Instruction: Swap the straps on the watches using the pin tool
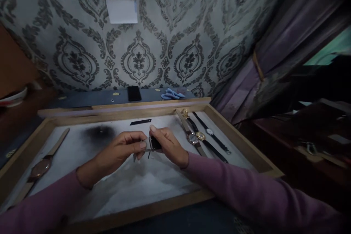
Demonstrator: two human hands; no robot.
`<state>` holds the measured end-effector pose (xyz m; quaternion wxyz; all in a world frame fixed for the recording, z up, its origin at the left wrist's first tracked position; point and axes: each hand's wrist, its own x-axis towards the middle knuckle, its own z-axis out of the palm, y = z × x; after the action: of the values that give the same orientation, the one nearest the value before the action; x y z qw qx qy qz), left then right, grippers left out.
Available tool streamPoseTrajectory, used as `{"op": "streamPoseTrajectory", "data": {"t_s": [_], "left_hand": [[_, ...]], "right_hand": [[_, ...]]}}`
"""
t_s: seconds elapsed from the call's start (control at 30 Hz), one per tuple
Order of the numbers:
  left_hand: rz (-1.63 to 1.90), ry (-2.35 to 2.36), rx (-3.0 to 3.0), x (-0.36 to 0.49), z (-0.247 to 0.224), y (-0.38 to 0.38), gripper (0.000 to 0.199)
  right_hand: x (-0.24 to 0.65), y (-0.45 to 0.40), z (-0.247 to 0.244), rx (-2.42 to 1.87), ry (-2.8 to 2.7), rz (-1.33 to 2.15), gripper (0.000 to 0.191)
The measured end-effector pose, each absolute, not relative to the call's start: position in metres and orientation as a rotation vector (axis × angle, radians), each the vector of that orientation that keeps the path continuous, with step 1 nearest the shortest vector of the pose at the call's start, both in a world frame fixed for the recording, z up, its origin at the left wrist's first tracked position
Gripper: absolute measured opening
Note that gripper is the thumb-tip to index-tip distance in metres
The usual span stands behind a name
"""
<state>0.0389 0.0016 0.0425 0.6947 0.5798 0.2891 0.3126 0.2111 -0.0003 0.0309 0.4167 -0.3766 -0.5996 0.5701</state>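
Over the middle of the tray, both hands are closed on a watch with a dark rectangular face [155, 143]. My right hand [172, 146] grips its case, thumb along the upper side. With thumb and fingers, my left hand [123, 150] pinches the pale strap end [148, 144] beside the case. Fingers cover much of the strap. Beneath the hands a thin dark piece shows, too small to name. Just beyond them lies a flat black strip [140, 122] with a small hole at one end.
The wooden-framed tray [246, 155] has a white base. A brown watch [40, 168] lies at left; several watches, one gold-faced [200, 136], lie at right. Behind the tray are a black phone [134, 93] and blue cloth [172, 94]. A patterned wall and purple curtain [241, 87] bound the space.
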Motion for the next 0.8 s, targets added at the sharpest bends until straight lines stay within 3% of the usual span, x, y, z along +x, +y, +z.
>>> {"op": "streamPoseTrajectory", "data": {"t_s": [0.8], "left_hand": [[0.684, 0.671, 1.421, 0.026, 0.024, 0.001, 0.024]], "right_hand": [[0.203, 0.006, 0.012, -1.160, -1.320, 1.592, 0.064]]}}
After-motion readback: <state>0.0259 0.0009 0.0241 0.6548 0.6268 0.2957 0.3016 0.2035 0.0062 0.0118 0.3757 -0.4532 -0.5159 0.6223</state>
